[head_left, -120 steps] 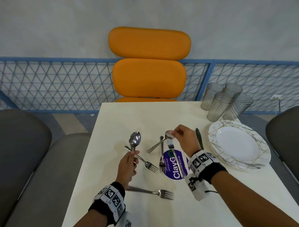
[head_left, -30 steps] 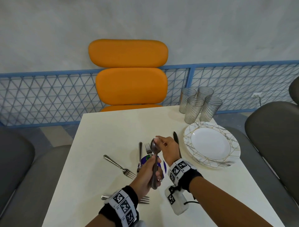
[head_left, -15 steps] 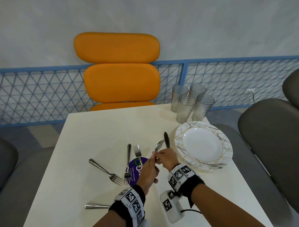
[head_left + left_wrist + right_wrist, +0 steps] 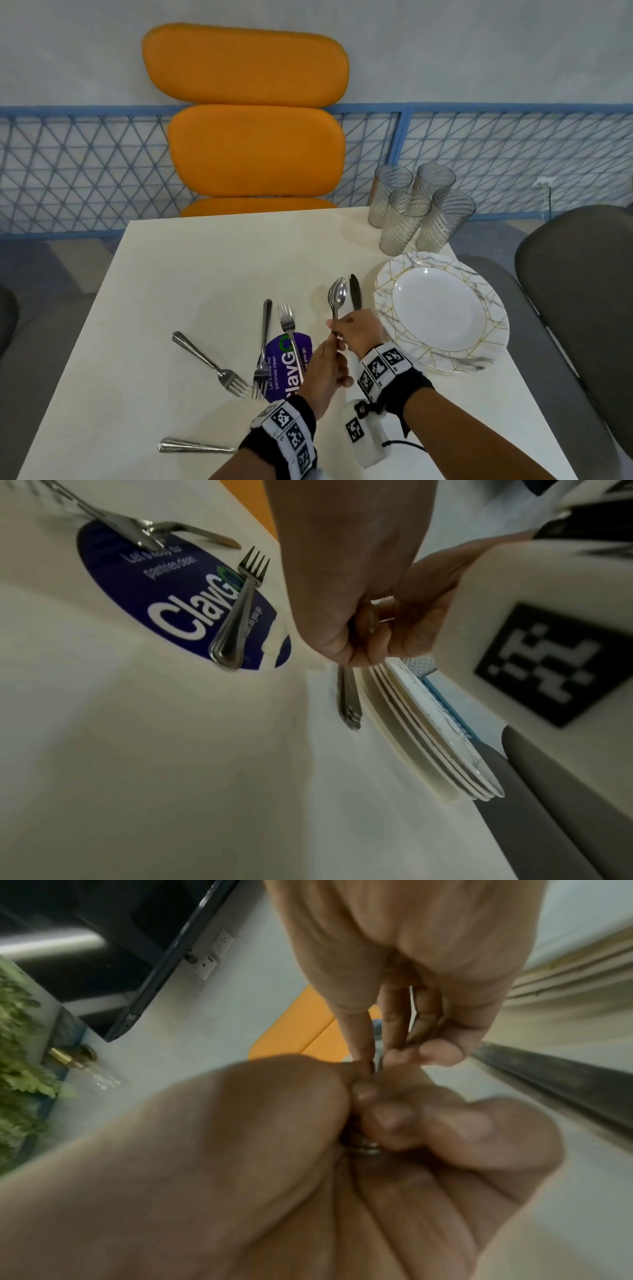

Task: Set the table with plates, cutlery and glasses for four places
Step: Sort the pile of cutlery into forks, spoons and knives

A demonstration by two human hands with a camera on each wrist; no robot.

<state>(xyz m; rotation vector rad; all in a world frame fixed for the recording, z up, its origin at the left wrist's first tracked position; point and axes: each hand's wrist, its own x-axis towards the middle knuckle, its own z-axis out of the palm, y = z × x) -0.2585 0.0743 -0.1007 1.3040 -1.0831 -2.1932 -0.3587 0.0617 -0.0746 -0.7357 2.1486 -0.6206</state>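
Note:
A bundle of spoons (image 4: 337, 296) lies low over the white table (image 4: 191, 274), bowls pointing away, just left of the knife (image 4: 355, 293). My right hand (image 4: 354, 334) pinches the spoon stems from above. My left hand (image 4: 325, 368) grips the handles behind it. In the left wrist view my left hand (image 4: 346, 596) curls round the handles, whose ends (image 4: 349, 704) stick out beside the plate stack (image 4: 428, 731). The stacked marble-edged plates (image 4: 442, 353) sit right of my hands. Several ribbed glasses (image 4: 418, 209) stand behind them. Three forks (image 4: 212, 365) (image 4: 263, 346) (image 4: 291, 335) lie to the left.
A purple round sticker (image 4: 287, 363) lies under two forks. Another cutlery handle (image 4: 195, 446) shows near the front edge by my left wrist. An orange chair (image 4: 250, 144) stands beyond the table, grey chairs (image 4: 582, 291) at the sides, a blue mesh rail behind.
The spoons came down from upright in my left hand to nearly flat beside the knife. My right hand now pinches their stems and both hands have shifted toward the plates.

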